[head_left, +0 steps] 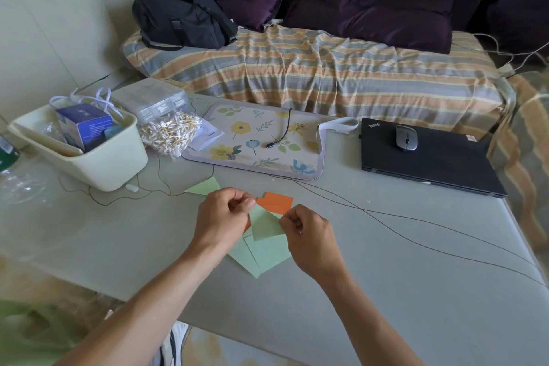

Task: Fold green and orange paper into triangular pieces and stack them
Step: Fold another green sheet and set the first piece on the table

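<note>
A thin, flat sheet of pale green paper [265,224] is held up just above the grey table [386,261], between the two hands. The left hand [225,215] pinches its top left corner with curled fingers, and the right hand [309,235] pinches its right corner the same way, so both hands are closed on this one sheet. Right under the hands lie more pale green paper sheets [263,255], flat and smooth, spread a bit like a fan; how many there are is hard to tell, because they overlap and the left wrist hides part of them. Just behind the hands is a bright orange paper piece [275,202] lying flat, with its near edge hidden by the held sheet, and a tiny bit of orange peeks out by the left hand too. A little past the left hand sits a pale green paper triangle [205,186], already folded, with one corner hidden behind the knuckles. Farther off past the left hand is a cream plastic tub [107,162] with a blue box inside, and a clear bag of cotton swabs [170,132] beside it. Straight ahead of the hands lies a soft flowery mat [252,142] with a short black cable on it. Far past the right hand is a closed black laptop [427,160] with a grey mouse [406,137] on top.
</note>
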Tool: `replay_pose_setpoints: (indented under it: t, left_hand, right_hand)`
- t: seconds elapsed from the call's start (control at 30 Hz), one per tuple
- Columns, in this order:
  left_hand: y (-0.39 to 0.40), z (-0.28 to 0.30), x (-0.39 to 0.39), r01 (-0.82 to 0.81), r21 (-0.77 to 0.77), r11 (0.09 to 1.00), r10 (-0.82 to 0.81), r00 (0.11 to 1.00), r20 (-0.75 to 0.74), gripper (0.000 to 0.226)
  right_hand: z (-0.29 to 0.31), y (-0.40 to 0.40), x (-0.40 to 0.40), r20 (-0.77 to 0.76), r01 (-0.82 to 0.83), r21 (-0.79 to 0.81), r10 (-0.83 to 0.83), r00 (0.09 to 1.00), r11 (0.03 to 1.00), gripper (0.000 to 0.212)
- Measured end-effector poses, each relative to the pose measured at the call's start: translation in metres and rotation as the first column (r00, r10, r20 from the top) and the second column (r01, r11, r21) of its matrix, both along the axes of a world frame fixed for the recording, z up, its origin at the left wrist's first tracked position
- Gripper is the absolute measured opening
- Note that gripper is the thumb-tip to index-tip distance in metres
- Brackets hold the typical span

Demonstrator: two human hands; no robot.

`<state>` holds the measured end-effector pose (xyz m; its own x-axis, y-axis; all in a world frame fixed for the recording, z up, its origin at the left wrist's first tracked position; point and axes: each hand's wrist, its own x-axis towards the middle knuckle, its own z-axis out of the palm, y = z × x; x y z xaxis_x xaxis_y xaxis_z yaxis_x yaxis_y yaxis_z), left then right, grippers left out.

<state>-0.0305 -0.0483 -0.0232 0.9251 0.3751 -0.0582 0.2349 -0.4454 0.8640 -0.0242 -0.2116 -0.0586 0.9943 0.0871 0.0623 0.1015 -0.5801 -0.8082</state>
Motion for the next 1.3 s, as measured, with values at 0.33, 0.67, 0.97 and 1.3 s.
replay_pose_setpoints:
  t: [0.33, 0.67, 0.97, 1.3]
  left_hand:
    - [-0.003, -0.005, -0.003, 0.013, -0.281, 0.959, -0.04, 0.995, -0.091, 0.005]
    - [-0.002, -0.004, -0.007, 0.334, 0.272, 0.903, -0.327, 0.942, -0.071, 0.006]
    - [0.006, -0.003, -0.005, 0.277, 0.209, 0.938, -0.274, 0.961, -0.042, 0.017]
    - [0.003, -0.005, -0.005, 0.309, 0.27, 0.912, -0.325, 0.946, 0.018, 0.009]
  right_hand:
    - [0.002, -0.005, 0.0, -0.177, 0.08, 0.175, -0.048, 0.983, 0.981, 0.013]
    - [0.002, 0.0, -0.002, 0.116, -0.074, 0.093, 0.063, 0.991, 0.993, 0.009]
    - [-0.008, 0.002, -0.001, 0.103, -0.02, 0.012, 0.018, 0.994, 1.0, 0.013]
    - [0.0, 0.003, -0.002, 0.094, -0.078, 0.078, 0.071, 0.993, 0.994, 0.008]
